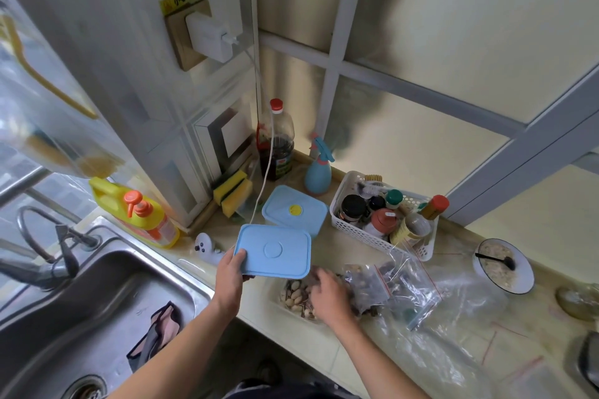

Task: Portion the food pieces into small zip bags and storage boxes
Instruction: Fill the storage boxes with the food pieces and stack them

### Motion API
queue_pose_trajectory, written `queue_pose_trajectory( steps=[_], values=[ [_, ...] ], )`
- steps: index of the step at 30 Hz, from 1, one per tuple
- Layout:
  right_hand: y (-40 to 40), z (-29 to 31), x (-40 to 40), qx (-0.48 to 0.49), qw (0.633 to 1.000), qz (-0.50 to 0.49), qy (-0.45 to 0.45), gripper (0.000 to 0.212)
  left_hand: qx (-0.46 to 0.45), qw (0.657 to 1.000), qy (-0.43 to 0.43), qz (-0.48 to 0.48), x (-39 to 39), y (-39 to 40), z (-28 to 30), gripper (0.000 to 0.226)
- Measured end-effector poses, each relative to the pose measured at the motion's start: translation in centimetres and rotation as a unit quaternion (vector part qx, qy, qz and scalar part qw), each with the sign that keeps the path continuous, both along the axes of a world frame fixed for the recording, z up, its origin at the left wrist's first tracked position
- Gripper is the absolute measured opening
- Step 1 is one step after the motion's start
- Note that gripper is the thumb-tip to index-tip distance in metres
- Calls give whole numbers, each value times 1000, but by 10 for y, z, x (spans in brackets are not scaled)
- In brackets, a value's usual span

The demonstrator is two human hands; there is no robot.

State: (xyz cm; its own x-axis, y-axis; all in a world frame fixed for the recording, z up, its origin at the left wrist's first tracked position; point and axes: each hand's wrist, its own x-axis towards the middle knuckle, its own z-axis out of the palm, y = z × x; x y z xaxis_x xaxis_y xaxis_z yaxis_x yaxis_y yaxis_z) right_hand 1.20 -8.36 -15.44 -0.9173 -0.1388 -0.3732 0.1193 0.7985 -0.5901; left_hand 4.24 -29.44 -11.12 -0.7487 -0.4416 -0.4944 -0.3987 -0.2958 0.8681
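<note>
Seen from the head view, the left hand (230, 272) pinches a blue lid (274, 251) by its near left corner, holding it tilted above the desk (324, 347), long axis running left to right. Just below and right of that lid sits an open storage box (296, 296) of nuts, and the right hand (330, 295) is the nearer one, reaching into it with fingers curled over the pieces; whether this grip holds any I cannot tell. Filled zip bags (393, 285) lie touching its right side; a second box (294, 209), lidded, stands behind.
</note>
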Motion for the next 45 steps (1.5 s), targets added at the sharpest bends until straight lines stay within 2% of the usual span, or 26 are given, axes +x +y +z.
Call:
queue_pose_trajectory(
  steps=[2, 4, 6, 8, 10, 11, 15, 19, 21, 24, 27, 29, 30, 32, 35, 37, 39, 41, 45],
  values=[
    [9, 3, 1, -109, 979, -170, -4, 39, -18, 998, 2, -54, 2, -1, -3, 21],
    [21, 6, 0, -167, 953, -251, -22, 29, -46, 986, -21, -159, 4, 0, -8, 21],
    [32, 4, 4, -197, 954, -223, -40, 16, -111, 959, -58, -256, 3, 5, -20, 23],
    [39, 0, 8, -175, 966, -186, -36, 14, -227, 919, -84, -313, 0, 9, -29, 27],
    [45, -3, 11, -152, 967, -201, -26, 10, -316, 887, -83, -327, -2, 16, -34, 21],
    [45, -4, 11, -144, 966, -213, -26, 8, -332, 885, -77, -318, -3, 20, -34, 16],
    [42, 5, 8, -188, 954, -232, -4, 8, -341, 904, -19, -255, -6, 23, -30, 3],
    [39, 31, 5, -265, 929, -238, 98, 21, -307, 927, 46, -213, -13, 14, -22, 7],
    [37, 44, 3, -257, 930, -198, 175, 29, -251, 946, 59, -198, -18, 12, -17, 10],
    [36, 51, 5, -210, 931, -91, 285, 26, -136, 976, 51, -161, -22, 11, -11, 26],
    [41, 32, 16, -130, 949, 3, 287, 26, -152, 970, 21, -187, -19, 8, -15, 29],
    [45, 16, 30, -85, 960, 58, 260, 26, -224, 943, 0, -246, -15, 5, -24, 12],
    [46, 10, 37, -67, 964, 81, 243, 27, -274, 921, -3, -276, -13, 5, -30, 13],
    [49, 3, 50, -32, 967, 121, 223, 28, -343, 883, -1, -320, -9, 6, -37, 29],
    [55, -5, 64, -4, 959, 170, 226, 26, -321, 874, 1, -364, -5, 9, -38, 57],
    [56, -7, 65, 0, 958, 164, 234, 24, -324, 861, -3, -392, -4, 11, -44, 73],
    [52, -7, 60, 7, 961, 142, 237, 26, -395, 826, 15, -402, -4, 14, -51, 81],
    [45, -4, 50, 28, 966, 138, 217, 47, -459, 776, 28, -430, -8, 18, -52, 88],
    [36, -3, 30, 100, 974, 192, 67, 117, -498, 692, 29, -521, -16, 33, -42, 98]
  ],
)
